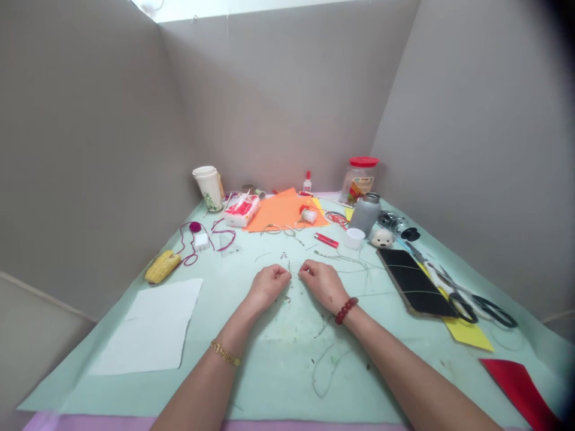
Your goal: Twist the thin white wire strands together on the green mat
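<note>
Close together over the middle of the green table cover, both my hands are in a pinch. My left hand (269, 284) has thumb and forefinger pressed together, with a small dark thin piece at the fingertips, too small to name. A short gap to its right, my right hand (322, 281) pinches too; what lies between its fingers is hidden. Thin pale-green cords (345, 258) spread beyond and to the right of my right hand. Small dark bits are scattered around and below the fingertips. A loose loop of thin cord (330, 371) lies nearer me.
Right: a phone (413, 281), scissors (467, 299), a grey bottle (365, 214) and a red-lidded jar (359, 179). Beyond my hands: a red lighter (326, 240) and orange paper (274, 212). Left: white paper (148, 329), a yellow corn-shaped object (162, 267), tissues (242, 209), a cup (209, 188).
</note>
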A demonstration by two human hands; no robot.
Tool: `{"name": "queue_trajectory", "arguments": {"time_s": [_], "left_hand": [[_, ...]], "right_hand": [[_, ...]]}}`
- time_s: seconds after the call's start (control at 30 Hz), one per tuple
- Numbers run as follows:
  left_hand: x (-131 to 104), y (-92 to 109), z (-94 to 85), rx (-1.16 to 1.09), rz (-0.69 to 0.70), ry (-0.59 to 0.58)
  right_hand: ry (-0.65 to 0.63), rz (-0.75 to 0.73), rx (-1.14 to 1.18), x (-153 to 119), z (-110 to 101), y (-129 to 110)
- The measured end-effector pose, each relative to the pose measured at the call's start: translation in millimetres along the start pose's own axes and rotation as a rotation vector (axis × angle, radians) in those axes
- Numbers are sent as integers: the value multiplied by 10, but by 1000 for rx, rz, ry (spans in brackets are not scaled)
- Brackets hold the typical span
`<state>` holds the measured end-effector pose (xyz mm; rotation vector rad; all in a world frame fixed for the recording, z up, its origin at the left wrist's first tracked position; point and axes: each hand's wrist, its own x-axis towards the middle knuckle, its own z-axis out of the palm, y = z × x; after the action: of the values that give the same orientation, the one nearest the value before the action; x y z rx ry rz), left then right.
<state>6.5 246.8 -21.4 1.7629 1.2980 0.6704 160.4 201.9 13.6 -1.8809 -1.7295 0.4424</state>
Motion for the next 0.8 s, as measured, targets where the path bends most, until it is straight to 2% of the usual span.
{"name": "queue_trajectory", "arguments": {"time_s": [0.33, 0.5, 0.8], "left_hand": [[-5, 13, -5, 2, -42, 2], [-22, 77, -31, 19, -72, 7], [-11, 96, -64, -48, -94, -71]], "right_hand": [[86, 71, -223, 99, -19, -5], [64, 107, -276, 159, -45, 9], [40, 83, -355, 224, 26, -9]]}}
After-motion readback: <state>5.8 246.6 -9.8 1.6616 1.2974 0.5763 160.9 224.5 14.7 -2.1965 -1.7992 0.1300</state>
